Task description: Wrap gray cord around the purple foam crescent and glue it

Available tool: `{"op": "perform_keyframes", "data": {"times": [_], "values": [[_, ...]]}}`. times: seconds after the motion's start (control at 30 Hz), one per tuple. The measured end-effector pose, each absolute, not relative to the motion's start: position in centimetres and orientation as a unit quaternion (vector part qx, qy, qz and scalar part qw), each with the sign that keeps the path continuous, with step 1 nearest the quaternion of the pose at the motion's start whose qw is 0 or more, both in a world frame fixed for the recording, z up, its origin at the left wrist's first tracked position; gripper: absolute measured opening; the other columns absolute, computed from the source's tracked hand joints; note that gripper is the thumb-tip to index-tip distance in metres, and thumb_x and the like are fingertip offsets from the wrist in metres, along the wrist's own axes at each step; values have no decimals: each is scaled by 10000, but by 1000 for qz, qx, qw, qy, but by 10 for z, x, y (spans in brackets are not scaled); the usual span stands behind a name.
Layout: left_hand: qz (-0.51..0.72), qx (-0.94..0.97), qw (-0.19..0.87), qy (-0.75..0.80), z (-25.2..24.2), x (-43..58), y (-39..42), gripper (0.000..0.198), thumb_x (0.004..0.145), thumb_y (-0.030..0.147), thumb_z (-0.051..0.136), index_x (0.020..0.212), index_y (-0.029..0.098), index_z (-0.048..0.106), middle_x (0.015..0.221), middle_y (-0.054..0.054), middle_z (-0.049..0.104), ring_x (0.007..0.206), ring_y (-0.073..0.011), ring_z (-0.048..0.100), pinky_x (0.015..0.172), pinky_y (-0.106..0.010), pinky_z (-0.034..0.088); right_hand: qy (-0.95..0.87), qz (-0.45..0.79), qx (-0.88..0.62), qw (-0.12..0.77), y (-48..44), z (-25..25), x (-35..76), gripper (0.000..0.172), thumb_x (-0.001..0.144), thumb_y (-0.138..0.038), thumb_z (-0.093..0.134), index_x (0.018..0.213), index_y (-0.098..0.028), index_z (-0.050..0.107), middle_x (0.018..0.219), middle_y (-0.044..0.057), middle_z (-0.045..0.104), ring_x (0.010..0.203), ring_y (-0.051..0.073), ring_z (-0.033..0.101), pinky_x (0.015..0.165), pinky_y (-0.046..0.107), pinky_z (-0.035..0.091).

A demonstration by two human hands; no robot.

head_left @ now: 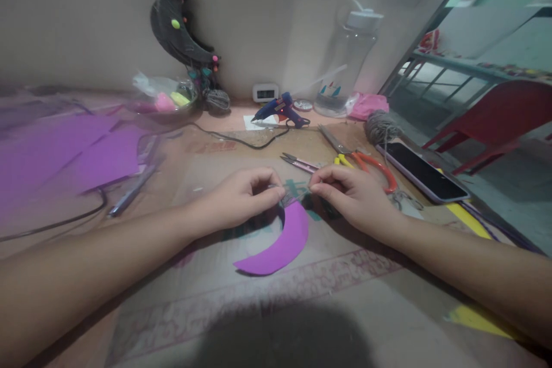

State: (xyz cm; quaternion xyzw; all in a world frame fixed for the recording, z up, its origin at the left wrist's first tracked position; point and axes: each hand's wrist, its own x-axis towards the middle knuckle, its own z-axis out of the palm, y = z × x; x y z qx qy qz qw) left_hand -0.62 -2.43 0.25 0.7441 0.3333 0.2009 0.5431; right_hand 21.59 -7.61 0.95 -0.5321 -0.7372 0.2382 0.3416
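Two bare forearms [99, 282] stretch in from the lower corners over a worktop [172, 178], hands meeting above a purple crescent [276, 256] that lies near the middle with its upper tip between them. The left hand [261, 195] has thumb and finger pressed together at that tip; the right hand [345, 190], just beside it, pinches what appears to be a thin strand of grey yarn [291, 198], though blur hides the exact grip. The crescent is already cut to shape. Grey strands show only at its upper tip; the curve below, down to the lower point, is bare purple, suggesting winding at an early stage.

Purple sheets [107, 152] crowd the left side. Beyond the hands, small snips [297, 163] and scissors [334, 141] bound forward reach, with a glue gun [280, 108] farther back toward the wall. At right, a phone [422, 169] lies along the worktop's slanting edge, past which stand the floor and a red chair [500, 112]. The most room for moving is on the near side of the crescent, between the forearms; the right elbow has less, close to that edge.
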Motion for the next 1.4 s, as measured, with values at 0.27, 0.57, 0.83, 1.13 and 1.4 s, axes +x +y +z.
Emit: {"op": "perform_keyframes", "data": {"times": [0.27, 0.57, 0.83, 1.13, 1.4], "values": [[187, 754, 549, 308, 3, -6, -24, 209, 881, 366, 526, 774, 186, 535, 622, 13, 589, 531, -101, 518, 466, -202, 375, -736, 258, -528, 336, -76, 9, 214, 156, 883, -299, 570, 785, -184, 610, 715, 1, 650, 625, 121, 577, 586, 234, 438], [154, 781, 541, 271, 5, -8, -24, 201, 896, 338, 500, 764, 189, 525, 675, 11, 593, 594, -111, 523, 544, -224, 402, -744, 245, -521, 338, -77, 9, 214, 142, 881, -288, 580, 797, -181, 621, 712, -3, 644, 627, 115, 561, 592, 229, 425], [154, 763, 565, 272, 5, -7, -23, 208, 905, 350, 499, 779, 187, 528, 692, 15, 578, 609, -109, 519, 557, -229, 391, -752, 235, -526, 319, -75, 8, 213, 121, 876, -261, 580, 797, -179, 618, 714, -5, 630, 645, 118, 554, 603, 233, 416], [237, 717, 578, 309, 1, -6, -20, 260, 913, 402, 514, 777, 181, 517, 650, 34, 511, 586, -96, 461, 541, -224, 340, -677, 250, -510, 468, -71, -1, 221, 186, 918, -304, 539, 1070, -228, 463, 814, -16, 555, 635, 114, 520, 568, 237, 415], [265, 704, 584, 305, -4, -6, -17, 271, 904, 412, 538, 771, 177, 512, 636, 38, 513, 575, -92, 467, 545, -222, 345, -774, 237, -498, 311, -80, 11, 217, 250, 926, -329, 512, 759, -175, 617, 691, -5, 616, 637, 107, 552, 599, 220, 405]]}}
